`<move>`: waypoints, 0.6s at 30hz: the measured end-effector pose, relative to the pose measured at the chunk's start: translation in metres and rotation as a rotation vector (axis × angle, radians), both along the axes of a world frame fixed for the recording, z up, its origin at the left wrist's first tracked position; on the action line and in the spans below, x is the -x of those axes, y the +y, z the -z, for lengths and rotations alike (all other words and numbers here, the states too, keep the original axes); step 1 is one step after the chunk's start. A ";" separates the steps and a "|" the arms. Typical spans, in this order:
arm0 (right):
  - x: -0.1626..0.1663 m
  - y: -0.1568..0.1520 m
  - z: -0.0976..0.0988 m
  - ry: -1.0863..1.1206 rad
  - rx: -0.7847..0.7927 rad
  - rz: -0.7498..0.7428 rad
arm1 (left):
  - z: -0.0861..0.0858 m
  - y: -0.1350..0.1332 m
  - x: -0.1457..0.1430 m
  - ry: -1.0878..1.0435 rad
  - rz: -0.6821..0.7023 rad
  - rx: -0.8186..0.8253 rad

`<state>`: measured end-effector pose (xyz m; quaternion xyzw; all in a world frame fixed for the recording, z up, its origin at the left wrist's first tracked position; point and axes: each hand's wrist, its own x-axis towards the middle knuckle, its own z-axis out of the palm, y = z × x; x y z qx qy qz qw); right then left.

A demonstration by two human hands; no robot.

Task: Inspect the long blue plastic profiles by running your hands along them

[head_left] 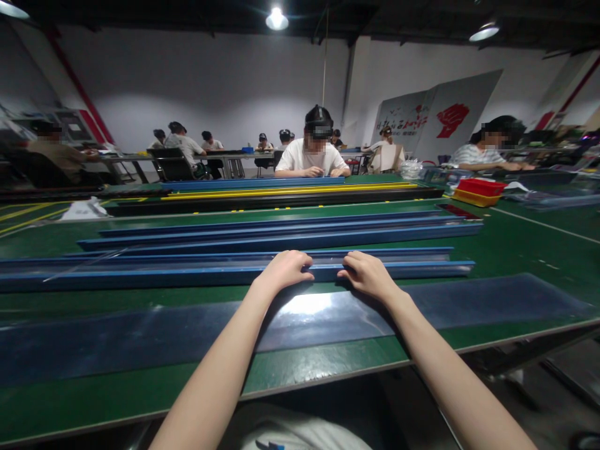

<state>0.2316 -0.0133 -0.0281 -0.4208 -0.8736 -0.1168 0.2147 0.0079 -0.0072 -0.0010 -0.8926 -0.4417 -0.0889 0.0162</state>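
Observation:
A long blue channel-shaped strip (407,270) lies lengthwise across the green table in front of me. My left hand (290,267) is closed over its near wall, fingers curled into the channel and thumb on the near side. A short way to the right, my right hand (366,273) grips the same wall in a similar way, its fingers bent. Between the two hands a bit of the blue wall shows. Closer to me, a wide clear plastic sheet (197,334) stretches flat along the table, reflecting the lamp; both forearms pass above it.
Beyond lie more blue strips (281,240), then black strips (262,203) and a yellow strip (290,191). A red bin (479,189) and a dark red flat object (458,211) are at the right. A co-worker (312,147) sits opposite. The green table's edge (328,378) runs before me.

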 end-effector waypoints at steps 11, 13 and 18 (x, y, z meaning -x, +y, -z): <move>-0.018 -0.001 0.000 0.029 0.023 0.093 | 0.000 -0.001 0.000 -0.022 0.029 -0.019; -0.021 -0.002 0.000 0.036 0.029 0.110 | 0.000 -0.001 0.000 -0.023 0.032 -0.015; -0.021 -0.003 0.000 0.031 0.033 0.127 | 0.000 -0.002 -0.001 -0.016 0.049 -0.026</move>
